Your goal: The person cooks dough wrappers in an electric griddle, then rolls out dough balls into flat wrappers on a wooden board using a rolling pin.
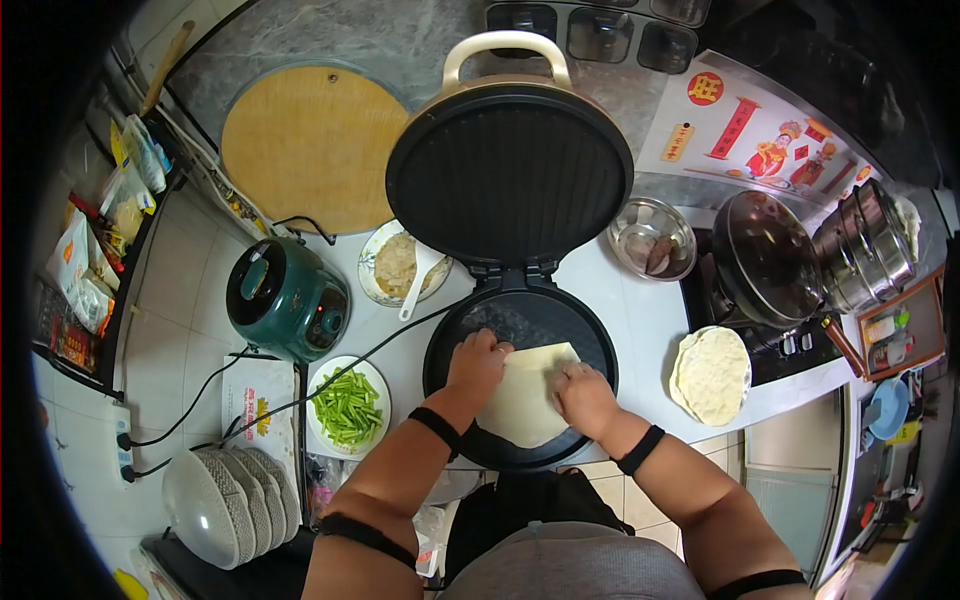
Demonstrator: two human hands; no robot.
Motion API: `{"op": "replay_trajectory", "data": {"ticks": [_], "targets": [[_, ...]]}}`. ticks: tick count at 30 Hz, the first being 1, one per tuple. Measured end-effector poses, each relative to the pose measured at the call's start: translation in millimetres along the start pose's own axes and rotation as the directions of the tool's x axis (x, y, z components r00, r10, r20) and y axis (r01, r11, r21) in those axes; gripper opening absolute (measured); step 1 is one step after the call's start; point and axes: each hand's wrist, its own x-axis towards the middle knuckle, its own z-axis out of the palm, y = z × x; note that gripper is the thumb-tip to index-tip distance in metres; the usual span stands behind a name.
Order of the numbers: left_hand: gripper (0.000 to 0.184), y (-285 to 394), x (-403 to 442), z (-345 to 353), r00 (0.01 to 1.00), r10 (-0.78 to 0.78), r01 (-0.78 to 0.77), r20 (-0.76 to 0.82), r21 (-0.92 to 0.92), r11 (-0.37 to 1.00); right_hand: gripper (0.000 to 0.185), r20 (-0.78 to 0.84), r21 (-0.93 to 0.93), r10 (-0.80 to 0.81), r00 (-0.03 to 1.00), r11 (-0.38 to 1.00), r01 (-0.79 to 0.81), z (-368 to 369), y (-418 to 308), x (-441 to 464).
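my l. hand point(477, 362) & r. hand point(585, 400) pinch dough point(530, 405) @ opp. sides on griddle point(588, 338), prob. to prevent creasing.

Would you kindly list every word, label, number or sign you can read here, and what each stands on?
"旺", probably: round sign on the wall poster.
Red banner and orange panel on it: characters too small to read.
White box: red print, too blurred to read.
Packets at the left: print too small to read.
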Motion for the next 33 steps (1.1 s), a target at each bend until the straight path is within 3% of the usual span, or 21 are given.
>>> {"op": "replay_trajectory", "data": {"ticks": [4,7,9,11,13,14,15,16,20,22,23,25,26,27,28,30,32,33], "targets": [[0.010,5.5,9.6,3.0,0.994,0.110,-0.112,0.021,0.106,0.988,0.019,0.073,-0.040,0.046,0.996,0.998,-0.043,10.9,2.4,24.0],[0.006,0.3,11.6,-0.9,0.980,0.201,-0.199,0.006,0.176,0.964,0.019,-0.034,0.029,0.000,0.999,1.000,0.001,13.9,1.7,40.4],[0.006,-4.7,13.0,-5.5,0.973,0.231,-0.226,-0.015,0.155,0.962,0.019,0.072,-0.011,0.056,0.996,0.998,-0.055,10.6,2.0,49.1],[0.007,-10.3,17.4,-8.2,0.964,0.264,-0.257,-0.036,0.131,0.957,0.021,0.071,0.002,0.053,0.996,0.999,-0.054,4.3,5.7,53.0],[0.010,-17.1,22.8,-9.6,0.993,0.108,-0.102,0.043,-0.114,0.988,0.023,0.071,0.013,0.052,0.996,0.998,-0.053,1.0,16.7,55.5],[0.010,-20.1,24.1,-9.9,0.994,0.104,-0.098,0.043,-0.116,0.988,0.021,0.021,0.036,0.006,1.000,0.999,-0.007,1.0,24.8,57.1],[0.013,-21.8,24.7,-12.1,0.995,-0.043,0.052,0.091,-0.096,0.994,0.019,-0.030,0.056,-0.040,0.999,0.998,0.042,0.3,29.5,58.3],[0.015,-22.4,24.5,-14.7,0.973,-0.188,0.198,0.136,-0.070,0.978,0.018,-0.125,0.120,0.033,0.992,0.993,-0.018,1.6,30.7,57.6],[0.018,-23.1,13.4,-21.6,0.971,-0.241,0.240,-0.005,-0.060,0.969,0.018,-0.157,0.168,0.136,0.978,0.980,-0.109,-12.1,16.8,48.1],[0.020,-17.7,5.6,-31.8,0.999,-0.037,0.038,-0.019,0.100,0.994,0.020,-0.064,0.153,0.028,0.998,0.988,-0.018,-9.7,11.2,37.5],[0.020,-13.3,2.1,-32.8,0.999,-0.035,0.037,-0.020,0.100,0.994,0.020,-0.065,0.152,0.029,0.997,0.988,-0.018,-5.1,8.3,31.8],[0.022,-4.0,-8.8,-31.2,0.965,-0.119,0.172,0.234,-0.220,0.960,0.026,-0.019,0.041,-0.092,0.996,0.995,0.093,6.0,-0.5,19.4],[0.022,-1.5,-19.0,-27.0,0.965,-0.118,0.171,0.233,-0.219,0.961,0.036,0.037,0.020,-0.094,0.995,0.995,0.093,8.6,-4.7,12.5],[0.020,0.7,-30.6,-20.7,0.989,0.121,-0.118,0.091,-0.036,0.992,0.036,0.034,0.019,-0.095,0.995,0.995,0.094,9.8,-8.1,8.9],[0.018,2.6,-37.6,-17.6,0.926,0.377,-0.370,-0.001,0.181,0.911,0.039,0.091,-0.002,-0.100,0.991,0.995,0.100,10.4,-11.3,6.2],[0.018,2.9,-43.8,-16.4,0.925,0.380,-0.370,-0.022,0.176,0.912,0.045,0.273,-0.034,-0.056,0.960,0.997,0.068,8.6,-19.4,5.6],[0.018,-0.1,-42.8,-21.5,0.922,0.385,-0.373,-0.042,0.173,0.912,0.046,0.236,-0.071,-0.073,0.969,0.993,0.092,15.6,-24.4,4.8],[0.019,-0.7,-36.6,-33.6,0.952,0.307,-0.304,-0.014,0.103,0.947,0.046,0.203,-0.108,-0.092,0.975,0.987,0.115,20.1,-25.9,4.7]]}}
